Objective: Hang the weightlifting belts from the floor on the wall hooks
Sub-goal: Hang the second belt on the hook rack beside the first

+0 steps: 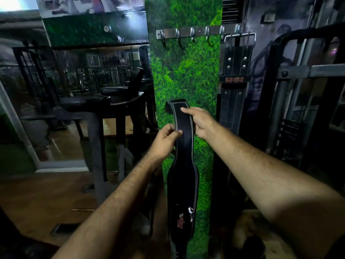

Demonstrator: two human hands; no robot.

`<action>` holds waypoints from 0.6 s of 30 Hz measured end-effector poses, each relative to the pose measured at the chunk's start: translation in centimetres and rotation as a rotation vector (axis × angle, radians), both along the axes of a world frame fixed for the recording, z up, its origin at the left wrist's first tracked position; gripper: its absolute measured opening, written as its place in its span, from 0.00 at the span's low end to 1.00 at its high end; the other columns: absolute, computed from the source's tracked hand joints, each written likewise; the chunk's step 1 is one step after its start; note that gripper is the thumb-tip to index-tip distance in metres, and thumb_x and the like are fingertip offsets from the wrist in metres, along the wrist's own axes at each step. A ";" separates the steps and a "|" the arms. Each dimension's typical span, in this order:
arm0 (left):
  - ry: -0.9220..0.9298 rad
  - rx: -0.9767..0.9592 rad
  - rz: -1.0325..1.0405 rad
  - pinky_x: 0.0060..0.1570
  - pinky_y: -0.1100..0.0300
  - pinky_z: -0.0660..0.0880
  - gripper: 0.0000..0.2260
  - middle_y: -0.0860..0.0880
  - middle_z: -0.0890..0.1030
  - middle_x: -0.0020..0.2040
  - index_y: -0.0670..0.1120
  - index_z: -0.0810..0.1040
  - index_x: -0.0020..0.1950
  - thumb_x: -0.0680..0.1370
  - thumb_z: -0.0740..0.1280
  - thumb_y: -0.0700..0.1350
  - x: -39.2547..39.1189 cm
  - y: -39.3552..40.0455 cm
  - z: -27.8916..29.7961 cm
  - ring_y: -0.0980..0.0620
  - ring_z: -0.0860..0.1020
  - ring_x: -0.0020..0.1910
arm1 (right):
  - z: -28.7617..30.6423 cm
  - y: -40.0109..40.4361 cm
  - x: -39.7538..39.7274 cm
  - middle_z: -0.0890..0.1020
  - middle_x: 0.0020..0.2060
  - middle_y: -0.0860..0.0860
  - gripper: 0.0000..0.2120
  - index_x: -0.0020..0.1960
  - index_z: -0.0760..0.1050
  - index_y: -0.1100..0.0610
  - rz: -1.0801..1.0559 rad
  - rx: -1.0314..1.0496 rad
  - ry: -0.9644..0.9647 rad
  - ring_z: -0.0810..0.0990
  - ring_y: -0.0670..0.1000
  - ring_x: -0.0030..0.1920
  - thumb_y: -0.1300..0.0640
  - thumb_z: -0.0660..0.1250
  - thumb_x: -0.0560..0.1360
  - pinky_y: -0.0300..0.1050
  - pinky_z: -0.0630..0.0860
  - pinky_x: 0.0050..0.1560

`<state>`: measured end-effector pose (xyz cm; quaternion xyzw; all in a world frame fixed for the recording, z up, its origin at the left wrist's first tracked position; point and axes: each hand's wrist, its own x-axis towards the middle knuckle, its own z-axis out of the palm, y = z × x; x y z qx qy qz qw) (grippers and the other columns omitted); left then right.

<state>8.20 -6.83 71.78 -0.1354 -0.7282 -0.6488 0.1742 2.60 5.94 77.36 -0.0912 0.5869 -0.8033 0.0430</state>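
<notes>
Belt in hand: a black weightlifting belt (183, 146) with white stitching is held upright in front of the green grass-patterned wall panel (186, 71), well below the hook rail. Its narrow upper end is folded over at the top; the wide padded part hangs down toward the floor, so the weight is carried from the strap end.
Left hand: the left hand (165, 142) is curled round the left edge of the strap, with the thumb laid over the front. It seems placed there to keep the belt steady and straight.
Right hand: the right hand (200, 122) grips the right edge a little higher, the index finger stretched across the front toward the fold. Probably the fold or the buckle end is being arranged, so that a loop is ready for a hook; the buckle itself is not seen.
Hook rail: a metal rail (199, 32) with several hooks is fixed high on the panel. The hooks on the left and in the middle are free.
Belt already hung: a second black belt marked USI (234, 79) hangs by its metal buckle from the rightmost hook, flat against the wall.
Stage, as judged: one belt is placed; this one is not yet lifted to a hook.
Surroundings: dark gym benches (89, 103) and a mirror are at the left, a machine frame (298, 71) at the right, a wooden floor (46, 199) below.
</notes>
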 end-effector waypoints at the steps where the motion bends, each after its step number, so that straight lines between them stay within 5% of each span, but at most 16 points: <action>1: -0.039 0.047 0.034 0.31 0.61 0.70 0.11 0.54 0.74 0.33 0.49 0.71 0.41 0.81 0.62 0.37 -0.1 0.0 0.3 0.57 0.71 0.31 | -0.2 -0.1 0.0 0.84 0.32 0.50 0.05 0.48 0.75 0.56 -0.013 0.001 0.051 0.83 0.47 0.31 0.62 0.70 0.77 0.42 0.82 0.32; 4: -0.101 0.257 0.120 0.33 0.60 0.72 0.04 0.49 0.75 0.38 0.47 0.73 0.53 0.82 0.60 0.45 -1.0 -0.8 2.2 0.54 0.73 0.33 | -0.2 -0.5 1.4 0.84 0.37 0.49 0.06 0.46 0.73 0.53 -0.045 0.094 0.194 0.83 0.46 0.34 0.63 0.67 0.79 0.40 0.79 0.31; 6: -0.100 0.293 0.083 0.35 0.59 0.75 0.16 0.46 0.80 0.44 0.42 0.75 0.61 0.82 0.60 0.52 -1.8 -1.4 4.1 0.51 0.78 0.37 | 0.4 -0.7 2.8 0.85 0.36 0.48 0.05 0.50 0.73 0.55 -0.046 0.138 0.276 0.83 0.43 0.31 0.64 0.66 0.80 0.36 0.76 0.26; 9: -0.033 0.266 0.044 0.46 0.55 0.78 0.22 0.41 0.85 0.51 0.40 0.81 0.56 0.79 0.62 0.57 -2.7 -1.4 6.8 0.47 0.82 0.46 | 0.8 -0.5 4.4 0.83 0.39 0.49 0.07 0.55 0.72 0.56 -0.019 0.281 0.368 0.82 0.40 0.29 0.65 0.65 0.80 0.33 0.72 0.23; 13: 0.106 0.294 0.179 0.38 0.62 0.72 0.07 0.49 0.78 0.37 0.42 0.77 0.49 0.81 0.64 0.45 -3.5 0.0 8.6 0.56 0.74 0.36 | 0.8 0.5 5.0 0.83 0.44 0.43 0.12 0.62 0.72 0.53 -0.026 0.550 0.408 0.82 0.41 0.37 0.59 0.67 0.80 0.37 0.74 0.29; 16: 0.214 0.275 0.201 0.37 0.68 0.70 0.03 0.52 0.76 0.38 0.42 0.75 0.51 0.82 0.63 0.41 -3.7 1.2 8.2 0.60 0.72 0.36 | 1.6 1.3 4.4 0.81 0.46 0.52 0.16 0.57 0.71 0.53 -0.193 0.450 0.357 0.81 0.48 0.41 0.54 0.74 0.74 0.44 0.78 0.32; 18: 0.245 0.281 0.236 0.39 0.69 0.70 0.03 0.52 0.76 0.40 0.42 0.75 0.51 0.82 0.63 0.41 -4.1 1.7 7.9 0.60 0.73 0.38 | 2.3 2.0 3.9 0.79 0.51 0.52 0.29 0.60 0.69 0.51 -0.367 0.492 0.372 0.81 0.49 0.44 0.48 0.80 0.67 0.49 0.83 0.34</action>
